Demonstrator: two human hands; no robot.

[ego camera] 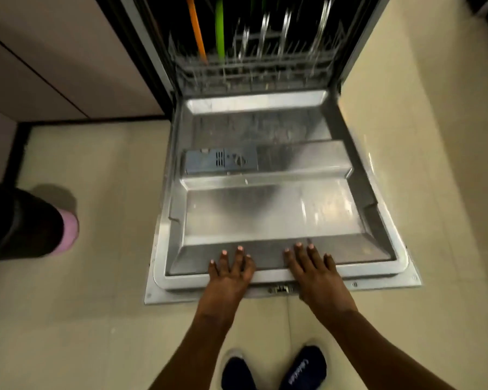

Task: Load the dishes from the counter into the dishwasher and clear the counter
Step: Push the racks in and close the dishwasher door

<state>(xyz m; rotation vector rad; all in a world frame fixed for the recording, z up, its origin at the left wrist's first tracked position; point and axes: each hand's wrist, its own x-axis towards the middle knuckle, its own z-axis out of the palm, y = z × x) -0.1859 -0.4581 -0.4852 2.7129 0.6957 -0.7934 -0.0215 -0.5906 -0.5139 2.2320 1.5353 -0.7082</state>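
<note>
**Both hands flat on the lowered dishwasher door**

We see our left hand [231,270] lying flat with its fingers straight and spread, its grip holding nothing, pressed on the near edge of the open stainless-steel dishwasher door [271,209]. Our right hand [314,270] lies the same way just beside it, fingers straight and slightly fanned, palm down on the same edge. Between the two wrists, on the door's front lip, sits the small metal latch [281,289].

The door lies lowered flat, its shiny inner panel facing up. On the panel's left half sits the grey rectangular detergent dispenser [221,161]. Beyond the door, the grey wire lower rack [254,71] stands inside the dark tub; the view there is blurred. An orange rod-like item [197,29] and a bright green one [219,29] stand upright in the rack's left part, and several pale upright shapes to their right are too smeared to name.

Below our arms we see our two dark blue shoes [273,370] on the beige tiled floor [96,305]. At far left stands another person's dark trouser leg with a pink shoe [68,232]. Pale cabinet fronts [54,57] fill the upper left.
</note>
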